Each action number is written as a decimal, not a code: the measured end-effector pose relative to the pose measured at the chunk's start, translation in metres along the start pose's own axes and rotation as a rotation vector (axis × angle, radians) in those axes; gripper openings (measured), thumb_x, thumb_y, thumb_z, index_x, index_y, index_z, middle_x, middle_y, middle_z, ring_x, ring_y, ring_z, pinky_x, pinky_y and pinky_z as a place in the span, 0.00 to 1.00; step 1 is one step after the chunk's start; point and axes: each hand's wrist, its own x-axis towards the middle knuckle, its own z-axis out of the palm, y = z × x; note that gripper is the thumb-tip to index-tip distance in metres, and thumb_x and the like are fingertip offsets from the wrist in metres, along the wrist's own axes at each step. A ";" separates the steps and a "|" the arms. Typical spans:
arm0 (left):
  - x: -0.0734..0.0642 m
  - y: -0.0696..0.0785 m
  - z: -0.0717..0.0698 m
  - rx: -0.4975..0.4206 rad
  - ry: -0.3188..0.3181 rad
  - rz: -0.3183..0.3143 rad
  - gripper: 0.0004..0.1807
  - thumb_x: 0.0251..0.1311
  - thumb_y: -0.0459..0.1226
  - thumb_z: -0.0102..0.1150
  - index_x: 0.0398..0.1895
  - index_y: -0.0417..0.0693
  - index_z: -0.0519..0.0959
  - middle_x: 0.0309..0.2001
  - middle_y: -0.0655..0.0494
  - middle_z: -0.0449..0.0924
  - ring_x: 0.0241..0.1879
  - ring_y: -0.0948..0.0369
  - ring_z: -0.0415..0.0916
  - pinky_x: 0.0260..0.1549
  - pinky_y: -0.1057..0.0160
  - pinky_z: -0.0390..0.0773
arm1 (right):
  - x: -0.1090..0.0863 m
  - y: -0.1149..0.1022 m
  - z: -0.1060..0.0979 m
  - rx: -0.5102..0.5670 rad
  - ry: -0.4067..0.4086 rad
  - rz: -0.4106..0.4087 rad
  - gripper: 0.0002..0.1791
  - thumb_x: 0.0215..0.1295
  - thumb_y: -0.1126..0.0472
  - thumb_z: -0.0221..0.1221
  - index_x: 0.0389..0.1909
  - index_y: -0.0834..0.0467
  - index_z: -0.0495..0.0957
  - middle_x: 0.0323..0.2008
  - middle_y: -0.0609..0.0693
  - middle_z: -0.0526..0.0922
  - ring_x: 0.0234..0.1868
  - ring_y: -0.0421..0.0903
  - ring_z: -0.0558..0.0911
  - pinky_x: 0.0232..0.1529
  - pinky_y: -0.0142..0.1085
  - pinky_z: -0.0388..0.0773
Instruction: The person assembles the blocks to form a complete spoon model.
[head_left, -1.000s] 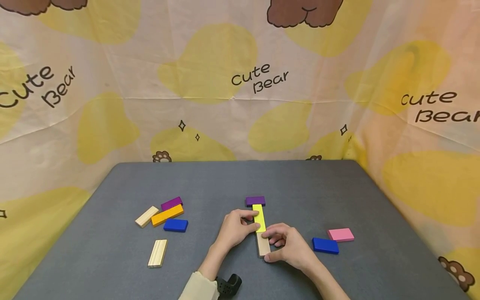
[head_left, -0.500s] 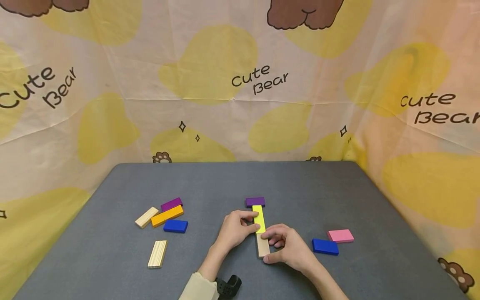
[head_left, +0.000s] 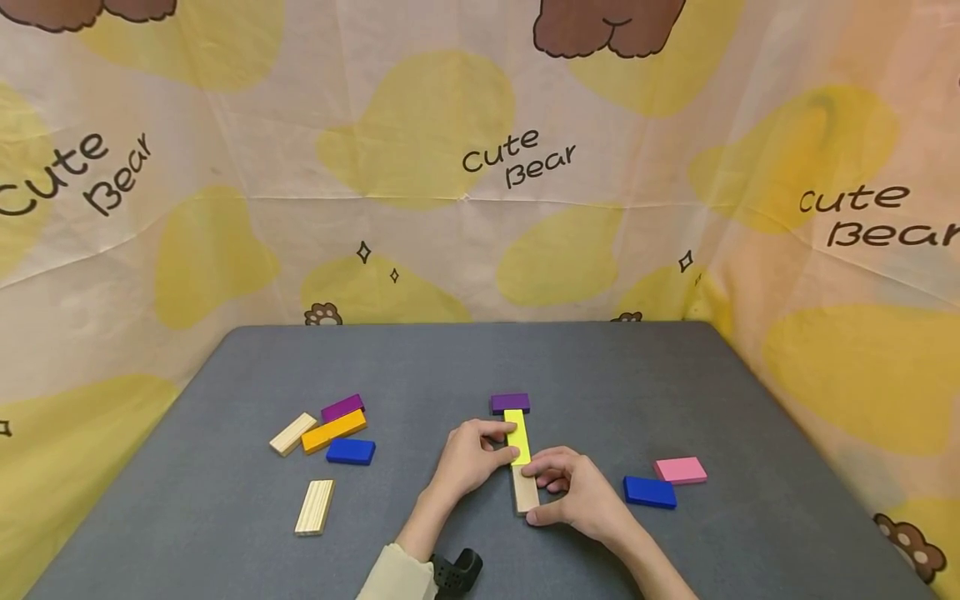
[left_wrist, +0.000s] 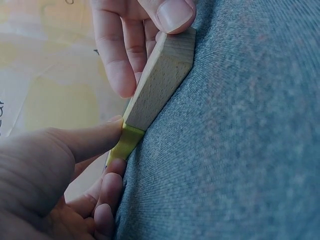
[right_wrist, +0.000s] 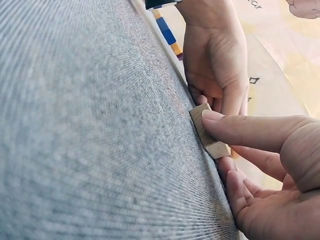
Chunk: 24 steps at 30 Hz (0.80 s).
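Observation:
In the head view a yellow block point(head_left: 519, 440) and a plain wooden block point(head_left: 525, 492) lie flat, end to end in a line. My left hand point(head_left: 467, 457) pinches the yellow block, thumb and index finger at its left side and top. My right hand point(head_left: 581, 498) grips the wooden block, its thumb at the near end and its index finger by the joint. A purple block point(head_left: 510, 403) lies crosswise at the yellow block's far end. The left wrist view shows the wooden block point(left_wrist: 160, 85) meeting the yellow block point(left_wrist: 126, 142).
To the left lie an orange block point(head_left: 334, 432), a magenta-purple block point(head_left: 342, 407), a blue block point(head_left: 351, 452) and two striped wooden blocks, one nearer point(head_left: 314, 507), one farther point(head_left: 293, 434). A blue block point(head_left: 649, 492) and a pink block point(head_left: 681, 470) are at right on the grey table point(head_left: 420, 358).

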 end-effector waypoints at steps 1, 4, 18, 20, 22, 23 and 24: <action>0.000 0.000 0.000 0.000 0.000 -0.001 0.17 0.54 0.37 0.73 0.48 0.49 0.87 0.34 0.58 0.79 0.21 0.64 0.68 0.19 0.65 0.67 | 0.000 0.000 0.001 0.001 0.000 0.001 0.25 0.37 0.64 0.81 0.42 0.55 0.85 0.48 0.50 0.77 0.42 0.48 0.76 0.41 0.35 0.74; -0.002 -0.001 0.000 -0.004 -0.001 -0.002 0.16 0.54 0.37 0.73 0.48 0.50 0.87 0.34 0.58 0.79 0.21 0.64 0.68 0.19 0.65 0.67 | -0.002 -0.001 0.002 0.010 -0.003 0.004 0.25 0.38 0.64 0.81 0.42 0.56 0.85 0.48 0.51 0.77 0.41 0.48 0.76 0.41 0.35 0.75; -0.003 0.002 -0.002 -0.035 -0.012 0.006 0.17 0.55 0.37 0.72 0.49 0.49 0.87 0.36 0.57 0.79 0.22 0.63 0.68 0.22 0.63 0.69 | -0.032 0.018 -0.131 -0.117 -0.234 -0.360 0.21 0.58 0.67 0.70 0.54 0.57 0.82 0.56 0.59 0.77 0.39 0.41 0.77 0.36 0.35 0.76; -0.003 0.002 -0.003 -0.032 -0.009 0.004 0.16 0.55 0.36 0.72 0.49 0.49 0.87 0.36 0.57 0.79 0.22 0.63 0.68 0.22 0.63 0.68 | -0.029 0.027 -0.153 -0.069 -0.360 -0.350 0.22 0.59 0.71 0.67 0.55 0.60 0.81 0.58 0.63 0.75 0.46 0.40 0.77 0.42 0.36 0.78; -0.002 0.001 -0.003 -0.029 -0.009 -0.001 0.16 0.55 0.37 0.72 0.49 0.49 0.87 0.36 0.57 0.79 0.22 0.63 0.68 0.22 0.63 0.68 | -0.023 0.036 -0.167 -0.046 -0.476 -0.340 0.23 0.58 0.74 0.65 0.57 0.62 0.80 0.59 0.65 0.74 0.56 0.45 0.75 0.49 0.40 0.77; -0.002 0.001 -0.003 -0.025 -0.011 -0.004 0.17 0.55 0.37 0.72 0.49 0.50 0.87 0.36 0.57 0.79 0.22 0.63 0.68 0.22 0.64 0.68 | -0.020 0.040 -0.171 -0.043 -0.524 -0.331 0.24 0.57 0.75 0.65 0.57 0.63 0.79 0.60 0.65 0.74 0.62 0.48 0.70 0.51 0.42 0.77; -0.001 0.001 -0.002 -0.023 -0.012 -0.007 0.17 0.55 0.37 0.72 0.49 0.50 0.86 0.36 0.58 0.79 0.22 0.63 0.68 0.22 0.64 0.69 | -0.017 0.042 -0.174 -0.045 -0.563 -0.323 0.25 0.56 0.76 0.65 0.57 0.63 0.79 0.60 0.64 0.74 0.63 0.50 0.70 0.50 0.42 0.77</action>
